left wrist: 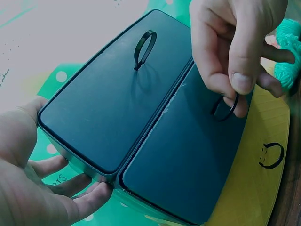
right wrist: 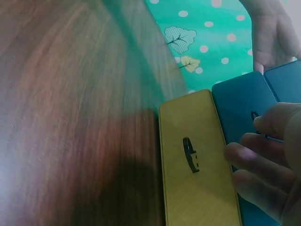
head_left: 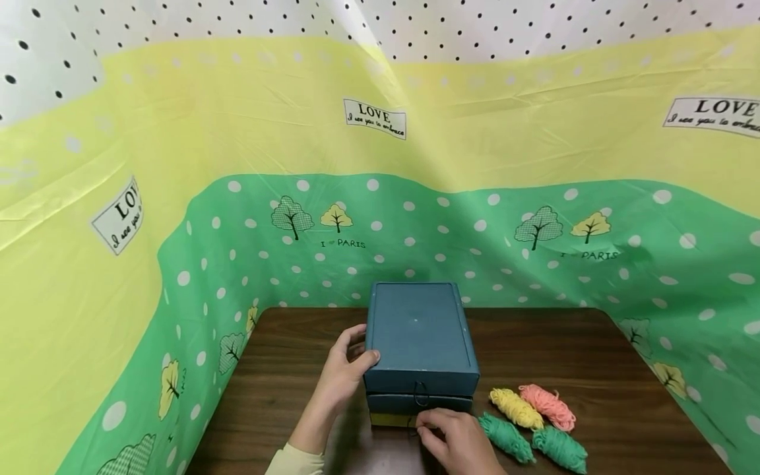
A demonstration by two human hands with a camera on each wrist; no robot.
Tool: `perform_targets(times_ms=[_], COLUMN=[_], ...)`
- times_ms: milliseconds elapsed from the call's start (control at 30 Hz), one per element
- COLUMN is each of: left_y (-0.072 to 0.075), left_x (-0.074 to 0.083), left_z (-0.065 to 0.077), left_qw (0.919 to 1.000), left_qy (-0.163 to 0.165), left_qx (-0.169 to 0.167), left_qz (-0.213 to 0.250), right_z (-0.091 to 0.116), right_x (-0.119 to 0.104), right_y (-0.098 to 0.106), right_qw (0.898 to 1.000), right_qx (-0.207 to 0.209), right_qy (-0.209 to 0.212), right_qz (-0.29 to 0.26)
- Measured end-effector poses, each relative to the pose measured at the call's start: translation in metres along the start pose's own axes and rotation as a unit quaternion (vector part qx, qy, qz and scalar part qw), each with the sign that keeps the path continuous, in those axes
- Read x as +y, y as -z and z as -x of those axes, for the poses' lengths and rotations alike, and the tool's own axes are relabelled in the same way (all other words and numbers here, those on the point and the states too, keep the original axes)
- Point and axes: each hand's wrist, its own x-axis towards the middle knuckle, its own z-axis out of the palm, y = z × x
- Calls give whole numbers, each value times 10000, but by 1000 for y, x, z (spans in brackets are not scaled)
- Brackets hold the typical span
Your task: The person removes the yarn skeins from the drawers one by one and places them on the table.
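The box (head_left: 415, 323) stands on the table (head_left: 279, 382) at the lower centre of the head view, its drawer fronts facing the bottom of the frame. The left hand (head_left: 343, 371) lies spread along the box's left side, thumb on the top edge. The right hand (head_left: 456, 441) pinches a thin black loop (left wrist: 232, 113) between thumb and finger. That hand partly covers the drawer fronts in the head view, but both wrist views suggest it is the loop of the middle drawer (left wrist: 183, 141).

The likeliest fault is a slip: the loop is thin and narrow, so a weak pinch could lose it, and a hard tug could tear it from the front. The left hand's light hold may let the whole box slide or swing toward the bottom of the frame if the drawer sticks. The ragged pale edge along the seam with the top drawer (left wrist: 103, 113) could make it bind. An off-centre pull might skew it too. At lower right, the nearer green yarn (head_left: 506, 437) lies just beside the right hand, so a sideways jerk could knock it away.
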Motion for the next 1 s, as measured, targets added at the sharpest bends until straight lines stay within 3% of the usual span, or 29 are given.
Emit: perform_targets(times_ms=[400,700,1000], left_y=[0,0,0], left_x=[1,-1,-1], left_z=[-1,-3,-1], left_qw=[10000,10000,10000], left_qy=[-52,-37,-1], left_qx=[4,-12,7], left_qz=[-27,37,-1], right_z=[-3,1,3], right_x=[4,2,5], right_y=[2,6,9], right_qw=[9999,9998,9957], right_qx=[13,38,8], right_qy=[-96,-134,-723], right_qz=[133,-106,-579])
